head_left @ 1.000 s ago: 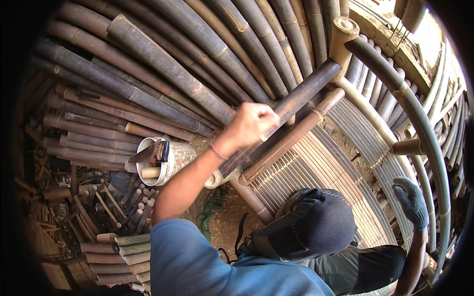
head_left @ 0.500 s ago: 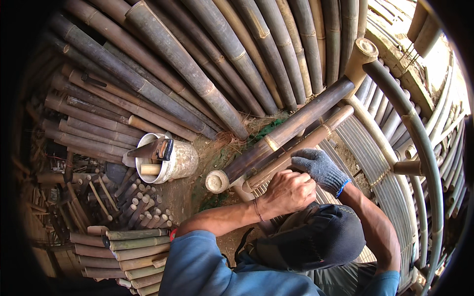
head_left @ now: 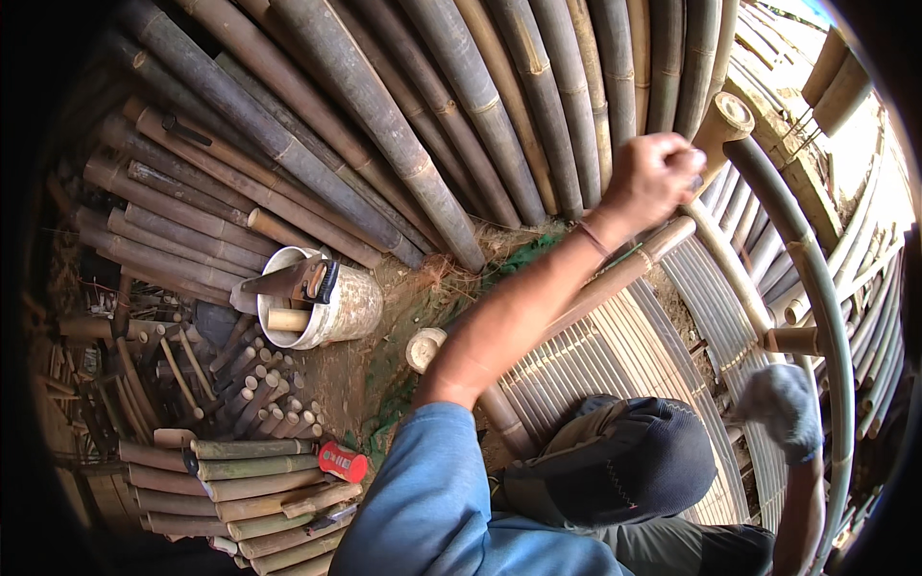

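Note:
My left hand [head_left: 656, 178] is bare, with a band at the wrist. It is closed in a fist beside the thick bamboo post [head_left: 722, 130] of a bamboo bench; something dark shows at its fingers, too small to name. My left forearm covers much of the bench's dark upper rail. Below the wrist runs a lighter bamboo rail [head_left: 615, 278]. My right hand [head_left: 783, 408], in a grey knitted glove, is over the right part of the slatted bench, near a short crosspiece [head_left: 795, 340]. Motion blurs its fingers. The slatted seat [head_left: 586, 355] lies between my arms.
A white bucket [head_left: 351, 302] on its side holds a handsaw [head_left: 298, 281] and a bamboo piece. Bamboo poles [head_left: 384, 125] lean across the back. A red container [head_left: 343, 463] rests on stacked bamboo at lower left. A curved bamboo pole [head_left: 802, 240] rises at right. A dark cap [head_left: 624, 461] fills the lower middle.
My hands, close together over the lighter rail before, are now apart. The left has moved up and right to the post; the right has moved right and down. The red container shows more fully.

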Demonstrator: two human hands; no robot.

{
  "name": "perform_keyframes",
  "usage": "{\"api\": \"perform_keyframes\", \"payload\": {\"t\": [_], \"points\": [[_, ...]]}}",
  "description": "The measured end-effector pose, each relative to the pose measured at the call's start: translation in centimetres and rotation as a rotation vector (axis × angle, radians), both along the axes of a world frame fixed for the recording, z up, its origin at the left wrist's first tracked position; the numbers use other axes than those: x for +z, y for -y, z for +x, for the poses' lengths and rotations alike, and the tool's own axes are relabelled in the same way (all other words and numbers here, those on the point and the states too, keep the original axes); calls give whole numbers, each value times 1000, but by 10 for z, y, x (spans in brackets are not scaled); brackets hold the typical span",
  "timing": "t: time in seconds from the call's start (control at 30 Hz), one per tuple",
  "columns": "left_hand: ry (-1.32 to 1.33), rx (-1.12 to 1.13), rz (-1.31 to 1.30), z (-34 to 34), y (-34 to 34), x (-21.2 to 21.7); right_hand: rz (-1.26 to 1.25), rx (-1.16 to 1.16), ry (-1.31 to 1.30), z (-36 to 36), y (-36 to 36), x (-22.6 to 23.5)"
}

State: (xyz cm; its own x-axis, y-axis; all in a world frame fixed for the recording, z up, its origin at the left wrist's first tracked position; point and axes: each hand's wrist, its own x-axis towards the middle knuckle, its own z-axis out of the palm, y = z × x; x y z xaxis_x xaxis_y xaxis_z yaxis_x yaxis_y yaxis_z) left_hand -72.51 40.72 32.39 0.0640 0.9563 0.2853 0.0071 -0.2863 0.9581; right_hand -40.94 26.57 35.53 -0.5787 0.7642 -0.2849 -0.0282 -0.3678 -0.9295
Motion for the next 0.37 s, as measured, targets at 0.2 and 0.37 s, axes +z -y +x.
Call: {"api": "perform_keyframes", "payload": {"t": [0.2,0.37], "points": [[-1129,212,-650,-246,19,-213,41,-376,777,225,38,-6],[-1311,-11,-879,-279,63,-285,-375,-745,1236,275,96,36]]}}
